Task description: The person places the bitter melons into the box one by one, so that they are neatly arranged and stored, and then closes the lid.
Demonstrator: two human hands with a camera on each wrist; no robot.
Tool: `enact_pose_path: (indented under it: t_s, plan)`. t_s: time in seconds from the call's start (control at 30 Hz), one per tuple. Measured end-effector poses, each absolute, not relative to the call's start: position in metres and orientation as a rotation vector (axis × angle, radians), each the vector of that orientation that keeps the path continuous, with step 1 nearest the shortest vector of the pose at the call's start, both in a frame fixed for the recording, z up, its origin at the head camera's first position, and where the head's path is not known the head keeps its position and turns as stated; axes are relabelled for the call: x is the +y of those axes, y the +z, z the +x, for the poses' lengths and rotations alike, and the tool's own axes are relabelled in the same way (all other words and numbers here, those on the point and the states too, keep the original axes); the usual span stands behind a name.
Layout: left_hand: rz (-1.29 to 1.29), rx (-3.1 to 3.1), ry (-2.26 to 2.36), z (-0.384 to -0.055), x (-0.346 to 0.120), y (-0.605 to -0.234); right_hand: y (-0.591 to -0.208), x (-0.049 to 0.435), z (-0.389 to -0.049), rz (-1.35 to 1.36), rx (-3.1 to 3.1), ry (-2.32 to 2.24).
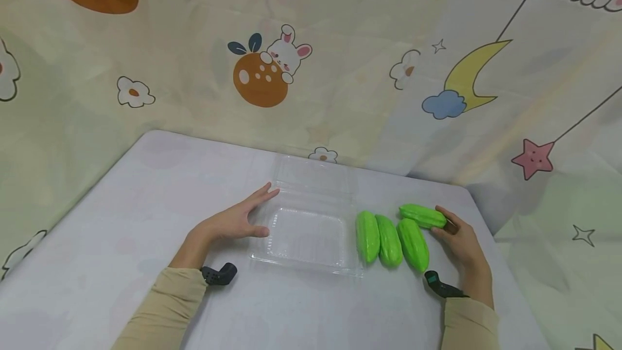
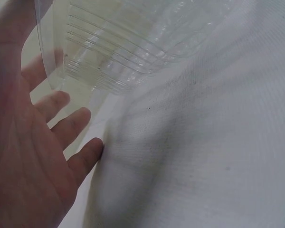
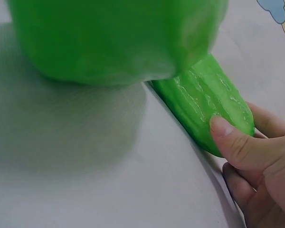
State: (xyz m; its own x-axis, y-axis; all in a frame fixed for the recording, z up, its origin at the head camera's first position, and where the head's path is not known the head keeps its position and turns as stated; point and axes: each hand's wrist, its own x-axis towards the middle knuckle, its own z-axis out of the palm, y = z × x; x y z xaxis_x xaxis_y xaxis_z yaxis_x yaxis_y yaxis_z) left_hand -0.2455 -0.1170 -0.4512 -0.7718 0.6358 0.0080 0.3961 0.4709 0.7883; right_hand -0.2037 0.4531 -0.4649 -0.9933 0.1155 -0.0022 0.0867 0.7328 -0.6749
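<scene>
Pinching the right end of a green gourd (image 1: pixel 421 215), the right hand (image 1: pixel 460 239) reaches up and leftward from the lower right, thumb on the near side and fingers round the far side, the gap only as wide as the gourd. That gourd lies crosswise on the white table (image 1: pixel 146 231), its long axis running nearly left to right, the held end slightly nearer the person. Just in front of it, three more gourds (image 1: pixel 389 241) stand in a row, long axes pointing away from the person; the rightmost slants, its near end swung right. The left arm slants in from the lower left, and the left hand (image 1: pixel 235 221) has thumb and fingers spread wide at the left side of a clear plastic box (image 1: pixel 307 237), grasping nothing; whether it touches the rim cannot be told. The row sits just right of the box.
</scene>
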Motion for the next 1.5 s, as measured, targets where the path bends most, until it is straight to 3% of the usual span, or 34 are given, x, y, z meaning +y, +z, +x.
enact_pose_path:
  t_s: [1.5]
  plan:
    - [0.905,2.426,1.221,-0.243,-0.126,-0.442,-0.452,0.448,-0.198,-0.16,-2.77,1.241]
